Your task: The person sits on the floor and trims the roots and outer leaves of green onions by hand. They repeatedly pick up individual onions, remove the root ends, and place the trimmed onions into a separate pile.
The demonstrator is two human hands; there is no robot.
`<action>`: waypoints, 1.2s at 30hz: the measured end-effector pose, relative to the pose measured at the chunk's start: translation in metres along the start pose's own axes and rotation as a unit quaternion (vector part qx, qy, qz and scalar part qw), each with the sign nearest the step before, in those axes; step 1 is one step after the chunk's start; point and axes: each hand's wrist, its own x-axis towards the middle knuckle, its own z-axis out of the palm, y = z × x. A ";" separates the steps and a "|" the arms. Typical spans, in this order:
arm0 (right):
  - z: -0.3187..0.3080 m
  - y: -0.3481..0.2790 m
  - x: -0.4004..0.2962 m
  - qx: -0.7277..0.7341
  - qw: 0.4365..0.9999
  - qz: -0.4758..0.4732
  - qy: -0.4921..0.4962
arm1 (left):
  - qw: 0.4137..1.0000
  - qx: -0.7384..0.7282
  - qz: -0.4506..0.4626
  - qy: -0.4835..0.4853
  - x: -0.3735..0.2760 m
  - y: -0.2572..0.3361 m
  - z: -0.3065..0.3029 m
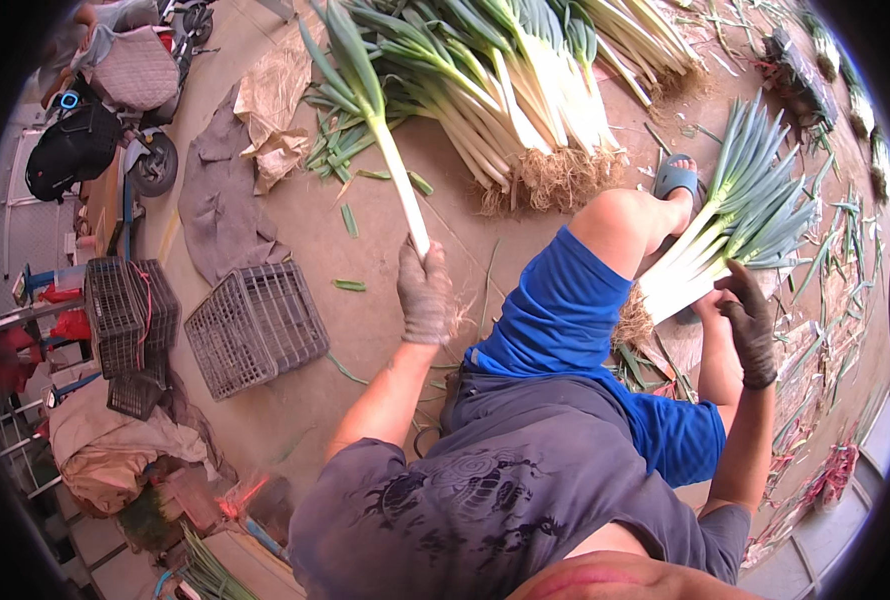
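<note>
My left hand, in a dirty work glove, grips the white lower stalk of a single leek, whose green leaves point away from me. Thin roots show beside the glove. My gloved right hand is raised with bent fingers, close beside a pile of leeks lying by my leg; whether a fingertip touches the leaves I cannot tell. That pile has white stalks and roots towards me. A larger heap of leeks lies ahead on the floor, its brown roots facing me.
An upturned or tilted black plastic crate stands at left, with stacked crates beyond it. A grey cloth and a woven sack lie on the floor. A parked scooter is at upper left. Leaf scraps litter the right side.
</note>
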 end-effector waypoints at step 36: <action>-0.108 0.094 -0.126 0.684 0.659 -0.107 0.293 | 0.570 0.233 0.035 -0.788 -0.199 0.041 0.218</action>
